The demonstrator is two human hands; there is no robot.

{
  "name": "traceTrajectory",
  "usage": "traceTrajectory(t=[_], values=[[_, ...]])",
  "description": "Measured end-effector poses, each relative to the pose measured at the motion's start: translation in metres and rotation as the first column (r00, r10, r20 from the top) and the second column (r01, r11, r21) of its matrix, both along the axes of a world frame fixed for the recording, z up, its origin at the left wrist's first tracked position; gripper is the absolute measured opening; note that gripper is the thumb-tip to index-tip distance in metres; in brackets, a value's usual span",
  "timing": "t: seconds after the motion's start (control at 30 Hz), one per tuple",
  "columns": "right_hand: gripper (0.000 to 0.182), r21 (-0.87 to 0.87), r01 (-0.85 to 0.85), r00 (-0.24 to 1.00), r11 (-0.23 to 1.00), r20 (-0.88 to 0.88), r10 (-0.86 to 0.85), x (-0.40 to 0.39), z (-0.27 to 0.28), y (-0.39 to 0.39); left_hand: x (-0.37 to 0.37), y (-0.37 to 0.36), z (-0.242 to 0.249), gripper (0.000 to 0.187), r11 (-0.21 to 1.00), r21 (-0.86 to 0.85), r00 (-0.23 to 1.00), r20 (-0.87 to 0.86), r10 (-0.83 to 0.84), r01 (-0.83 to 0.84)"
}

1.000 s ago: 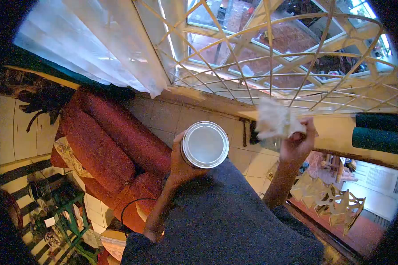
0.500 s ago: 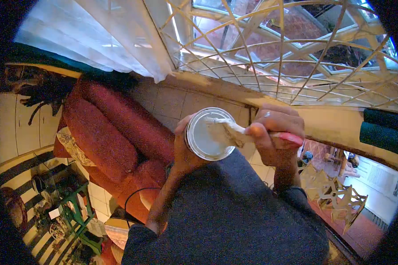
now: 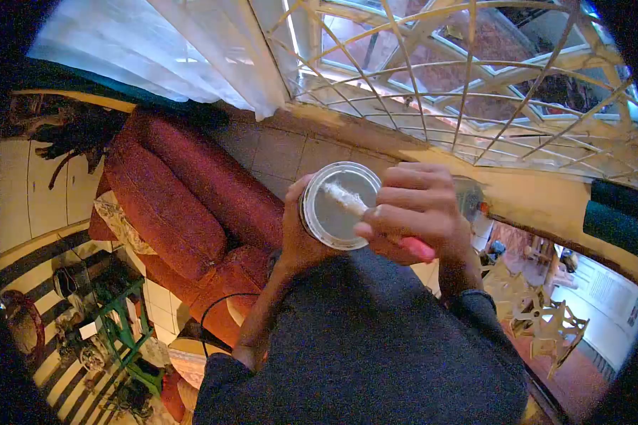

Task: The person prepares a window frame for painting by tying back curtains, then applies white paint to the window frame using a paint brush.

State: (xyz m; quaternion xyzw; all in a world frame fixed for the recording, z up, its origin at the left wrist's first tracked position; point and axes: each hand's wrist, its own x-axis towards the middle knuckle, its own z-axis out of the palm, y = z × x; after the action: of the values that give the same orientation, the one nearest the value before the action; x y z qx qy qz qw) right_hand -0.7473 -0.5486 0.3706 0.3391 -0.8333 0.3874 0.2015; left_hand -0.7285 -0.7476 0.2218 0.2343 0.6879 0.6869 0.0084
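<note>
A round tub (image 3: 340,234) with a pale rim is held in front of my chest by my left hand (image 3: 296,230), whose fingers wrap round its left side. My right hand (image 3: 422,209) is closed round a brush (image 3: 347,200) with a pinkish-red handle end (image 3: 418,248). The brush's whitish head lies over the tub's mouth, inside the rim as seen from above. Whether it touches the contents cannot be made out. My right fingers are beside the tub's right edge.
A red sofa (image 3: 170,191) stands to the left. Ahead are a white curtain (image 3: 156,57) and a window with a metal grille (image 3: 468,78). A green-framed stand (image 3: 124,322) is at lower left, and a carved wooden piece (image 3: 546,326) at right.
My right hand has moved left and turned, bringing the brush head further over the tub's mouth. The tub sits slightly higher in view, still in my left hand.
</note>
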Motion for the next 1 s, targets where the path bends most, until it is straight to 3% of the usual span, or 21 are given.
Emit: traceTrajectory(t=[0.1, 0.2, 0.27, 0.43, 0.53, 0.67, 0.77, 0.87, 0.93, 1.0], values=[[0.023, -0.116, -0.007, 0.999, 0.993, 0.041, 0.011, 0.0, -0.009, -0.006, -0.003, 0.0, 0.007, 0.111, 0.998, -0.06, 0.999, -0.041, 0.003, -0.005], [0.023, -0.026, 0.089, 0.993, 0.996, 0.085, -0.086, -0.002, -0.009, 0.0, -0.005, -0.002, 0.006, 0.11, 0.989, -0.145, 0.999, -0.04, -0.004, -0.002], [0.024, -0.095, 0.115, 0.99, 0.989, 0.096, -0.106, -0.003, -0.012, -0.004, -0.004, -0.009, -0.022, 0.109, 0.973, -0.222, 0.996, 0.073, -0.055, 0.07], [0.024, -0.093, 0.122, 0.986, 0.988, 0.126, -0.109, -0.006, -0.014, -0.01, -0.005, -0.006, 0.001, 0.109, 0.981, -0.193, 0.999, -0.038, -0.022, 0.014], [0.024, -0.072, 0.101, 0.985, 0.992, 0.15, -0.089, -0.008, -0.015, -0.014, -0.007, -0.009, -0.019, 0.109, 0.966, -0.246, 0.996, 0.051, -0.072, 0.083], [0.025, -0.038, 0.087, 0.987, 0.995, 0.142, -0.081, -0.011, -0.016, -0.017, -0.005, -0.002, -0.002, 0.107, 0.996, -0.082, 1.0, -0.017, -0.02, 0.019], [0.026, -0.018, 0.071, 0.986, 0.997, 0.15, -0.068, -0.012, -0.016, -0.017, -0.009, -0.002, 0.013, 0.106, 0.996, -0.09, 0.997, -0.072, 0.002, -0.008], [0.026, -0.024, 0.07, 0.988, 0.997, 0.137, -0.066, -0.013, -0.019, -0.019, -0.008, -0.008, -0.014, 0.106, 0.977, -0.196, 0.993, 0.095, -0.068, 0.086], [0.026, -0.033, 0.065, 0.989, 0.997, 0.138, -0.06, -0.013, -0.02, -0.02, -0.009, -0.006, -0.009, 0.105, 0.983, -0.158, 0.987, 0.143, -0.072, 0.095], [0.025, -0.041, 0.054, 0.987, 0.998, 0.153, -0.047, -0.013, -0.021, -0.02, -0.004, -0.004, 0.002, 0.105, 0.998, -0.053, 0.998, 0.06, -0.026, 0.029]])
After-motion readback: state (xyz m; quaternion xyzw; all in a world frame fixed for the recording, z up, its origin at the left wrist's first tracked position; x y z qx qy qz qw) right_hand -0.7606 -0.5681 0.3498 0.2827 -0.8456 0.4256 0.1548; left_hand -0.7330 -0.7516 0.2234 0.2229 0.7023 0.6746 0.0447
